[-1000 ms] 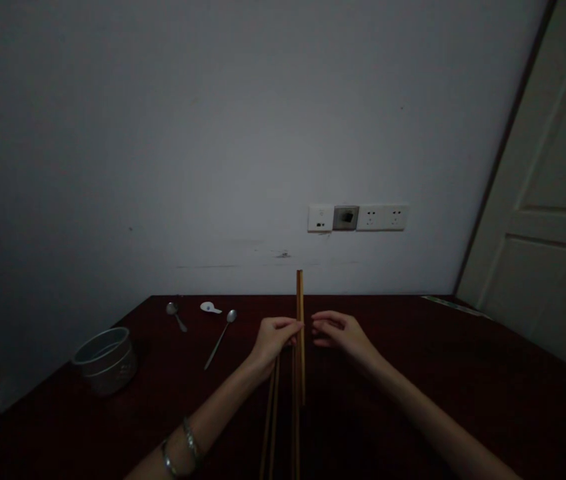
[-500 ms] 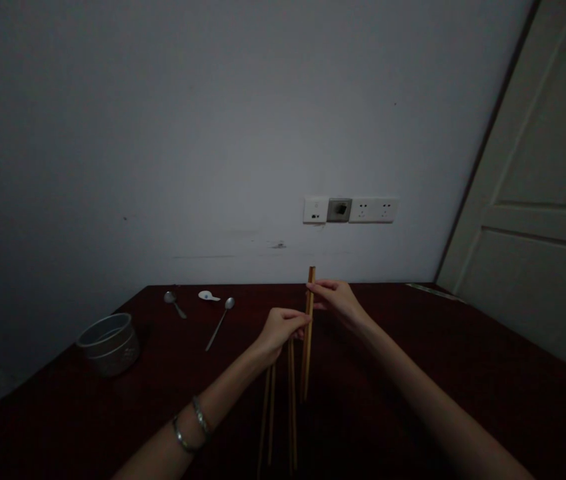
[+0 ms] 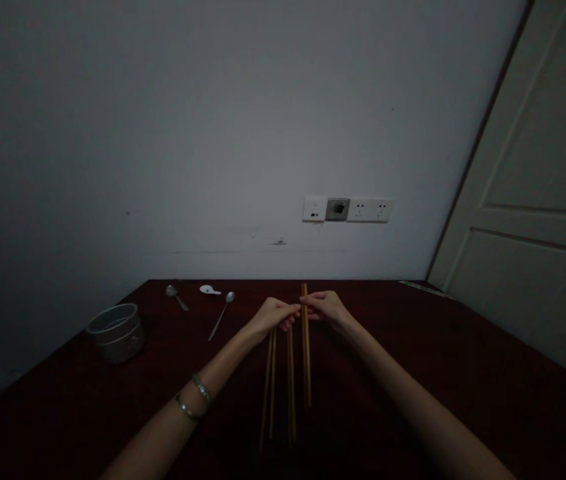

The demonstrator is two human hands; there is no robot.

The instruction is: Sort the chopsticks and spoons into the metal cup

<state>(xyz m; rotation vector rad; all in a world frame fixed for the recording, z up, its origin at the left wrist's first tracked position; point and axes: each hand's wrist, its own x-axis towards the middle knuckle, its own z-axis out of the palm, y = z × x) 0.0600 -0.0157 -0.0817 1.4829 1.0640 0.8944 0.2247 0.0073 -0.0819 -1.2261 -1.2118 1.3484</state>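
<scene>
A pair of wooden chopsticks stands nearly upright between my hands. My right hand pinches it near the top end. From the other side, the closed thumb and fingers of my left hand meet the same pair; their exact grip is partly hidden. Beneath my left hand, two more pairs lie on the dark red table: a left pair of chopsticks and a middle pair of chopsticks. Their upper ends are covered by that hand.
At the left is a grey metal pot. Toward the wall lie a short metal spoon, a white spoon and a long-handled metal spoon. Wall sockets sit above the table, with a door at right.
The held chopsticks have come lower and slightly left, with my right hand. My left hand has shifted a little left and up in view, its fingertips now close to my right hand's.
</scene>
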